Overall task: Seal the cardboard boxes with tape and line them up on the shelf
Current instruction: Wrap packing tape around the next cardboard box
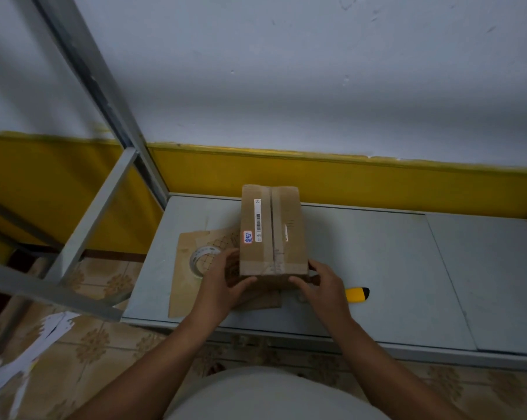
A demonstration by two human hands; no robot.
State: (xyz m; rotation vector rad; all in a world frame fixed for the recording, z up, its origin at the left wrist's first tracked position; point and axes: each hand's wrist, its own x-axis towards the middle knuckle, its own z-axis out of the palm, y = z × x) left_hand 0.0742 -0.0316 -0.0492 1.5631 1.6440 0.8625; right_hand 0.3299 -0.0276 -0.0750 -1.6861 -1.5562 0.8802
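I'm gripping the box [271,228] at its near lower corners, left hand [225,280] and right hand [319,286] both curling around it as it's sitting on the shelf [377,268]. It's looking stiff and light, and I'm judging the taped top slick, so the bare cardboard corners are seeming the safest hold.

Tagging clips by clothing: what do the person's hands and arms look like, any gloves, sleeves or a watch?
The left hand and right hand are bare: no gloves, rings or watch show. The left forearm and right forearm are uncovered down to the frame's edge, no sleeve in view. A pale grey garment covers the torso between them.
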